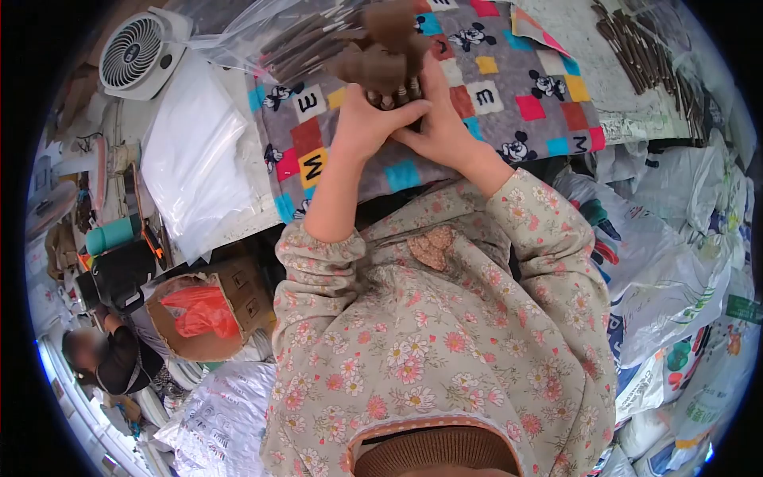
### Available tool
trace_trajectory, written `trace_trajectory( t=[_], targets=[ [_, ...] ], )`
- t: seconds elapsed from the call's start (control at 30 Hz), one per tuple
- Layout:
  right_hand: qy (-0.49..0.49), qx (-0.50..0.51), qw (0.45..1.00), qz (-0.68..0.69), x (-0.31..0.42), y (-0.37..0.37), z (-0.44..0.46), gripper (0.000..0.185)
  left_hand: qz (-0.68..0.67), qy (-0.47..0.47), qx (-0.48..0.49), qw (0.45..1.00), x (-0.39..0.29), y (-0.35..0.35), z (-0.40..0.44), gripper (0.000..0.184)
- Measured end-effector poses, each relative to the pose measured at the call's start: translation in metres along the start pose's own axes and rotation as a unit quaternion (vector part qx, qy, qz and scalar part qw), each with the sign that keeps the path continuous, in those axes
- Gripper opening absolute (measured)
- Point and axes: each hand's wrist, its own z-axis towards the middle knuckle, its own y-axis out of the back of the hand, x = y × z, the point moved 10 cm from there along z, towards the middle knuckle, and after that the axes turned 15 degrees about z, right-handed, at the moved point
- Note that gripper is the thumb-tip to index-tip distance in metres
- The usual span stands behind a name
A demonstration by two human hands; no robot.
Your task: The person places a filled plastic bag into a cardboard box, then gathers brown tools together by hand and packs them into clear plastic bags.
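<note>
My left hand point(367, 126) and my right hand point(439, 119) are closed together around a bundle of brown brushes point(381, 63). Thick, soft-looking brown tops stick out above my fingers, blurred in part. Slim ends with shiny bands show between my thumbs. The bundle is held over a grey cloth point(373, 151) patterned with coloured squares, letters and cartoon mice. Just behind my left hand, more thin brown sticks with pale bands point(306, 40) lie in clear plastic on the cloth. My fingertips are largely hidden behind the bundle.
Clear plastic sheets point(195, 151) and a white fan point(135, 52) are on the table's left. More brown sticks point(644, 56) lie at the right. A cardboard box point(230, 306) with a red bag stands below left. Plastic bags point(668, 262) crowd the right. Another person point(123, 354) sits at far left.
</note>
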Motion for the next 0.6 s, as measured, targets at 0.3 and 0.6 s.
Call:
trace_trajectory(
  t=[0.3,0.6],
  targets=[
    [0.130,-0.003,0.970,-0.208,0.030,0.002,0.015,0.096,-0.067,0.020,0.031,0.997,0.012,-0.001,0.009,0.045],
    [-0.015,0.005,0.956,-0.291,0.020,0.008,-0.007,0.101,-0.082,0.027,0.035,0.996,0.020,-0.011,0.017,0.042]
  ],
)
